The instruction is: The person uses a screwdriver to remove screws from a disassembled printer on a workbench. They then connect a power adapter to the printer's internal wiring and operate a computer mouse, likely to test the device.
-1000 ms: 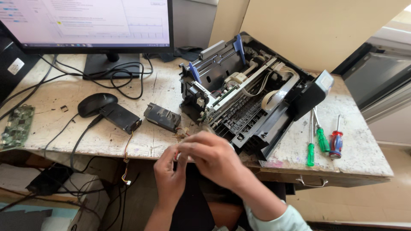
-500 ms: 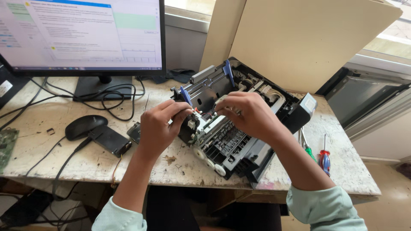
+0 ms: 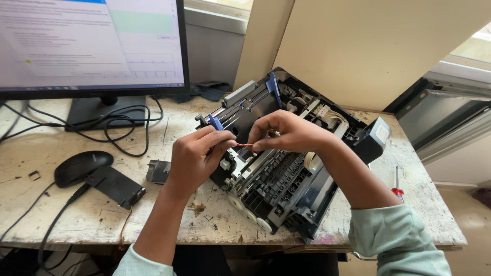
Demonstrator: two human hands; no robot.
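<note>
Both hands are over the opened-up printer [image 3: 286, 179] in the middle of the desk [image 3: 76, 220]. There's a thin red wire [image 3: 244, 145] stretched between them — the right hand [image 3: 289, 134] has its grip pinched nearly shut on the wire's right end, thumb and forefinger tips together. The left hand [image 3: 197, 156] is curled over the printer's left edge, fingers closed around the wire's other end, right next to a blue plastic lever [image 3: 215, 122]. Further left on the desk sit a black mouse [image 3: 82, 166] and a small black module [image 3: 115, 185], with the monitor [image 3: 89, 43] at the far side. A red-handled screwdriver [image 3: 397, 183] lies off to the right.
</note>
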